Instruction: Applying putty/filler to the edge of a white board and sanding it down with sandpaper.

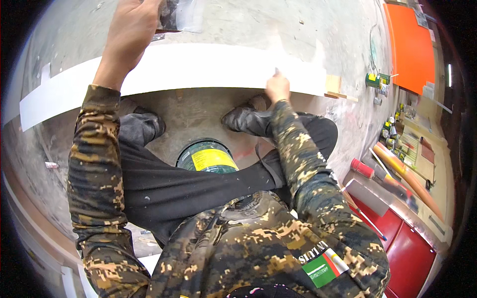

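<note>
The fingers of the left hand (130, 31) are cut off by the upper edge above the white board (198, 69). The plastic bag (180, 14) beside them is cropped too. Below the board, the green bucket (207, 158) is partly hidden by a leg.
</note>
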Motion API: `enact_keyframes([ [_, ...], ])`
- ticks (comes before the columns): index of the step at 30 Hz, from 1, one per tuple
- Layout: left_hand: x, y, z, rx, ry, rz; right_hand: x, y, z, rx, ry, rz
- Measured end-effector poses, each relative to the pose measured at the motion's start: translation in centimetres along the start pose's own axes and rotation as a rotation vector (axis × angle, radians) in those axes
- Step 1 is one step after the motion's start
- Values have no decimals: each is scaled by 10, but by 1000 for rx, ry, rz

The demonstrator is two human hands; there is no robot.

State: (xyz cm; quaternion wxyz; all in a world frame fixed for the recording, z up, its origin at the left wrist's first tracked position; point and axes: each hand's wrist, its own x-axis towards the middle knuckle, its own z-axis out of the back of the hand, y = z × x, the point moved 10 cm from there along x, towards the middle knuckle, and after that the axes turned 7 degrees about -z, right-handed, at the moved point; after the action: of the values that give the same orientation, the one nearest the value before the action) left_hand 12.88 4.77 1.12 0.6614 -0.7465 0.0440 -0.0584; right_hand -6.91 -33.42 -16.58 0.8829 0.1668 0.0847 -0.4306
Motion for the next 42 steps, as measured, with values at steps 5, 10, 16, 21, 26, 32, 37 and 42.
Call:
enact_keyframes([
  [5,0,-7,-8,-38,17,-54,68,-57,-4,-292,12,-108],
  [10,-4,-11,1,-132,-85,-40,44,42,-53,-455,56,221],
  [16,-3,-2,5,-74,-1,-24,-49,139,-90,-155,211,163],
  [21,1,-7,-13,-79,5,-88,-135,155,-109,-131,224,516],
  [26,-6,-9,-1,-40,-31,-80,-118,113,-84,-213,280,431],
  [32,1,-3,-9,-93,-23,-40,9,6,-19,-152,-59,93],
  [37,0,2,-1,-67,-8,-50,-50,32,-29,-12,-107,85],
  [42,-3,-13,-6,-72,-25,-97,-58,27,-42,-199,58,200],
])
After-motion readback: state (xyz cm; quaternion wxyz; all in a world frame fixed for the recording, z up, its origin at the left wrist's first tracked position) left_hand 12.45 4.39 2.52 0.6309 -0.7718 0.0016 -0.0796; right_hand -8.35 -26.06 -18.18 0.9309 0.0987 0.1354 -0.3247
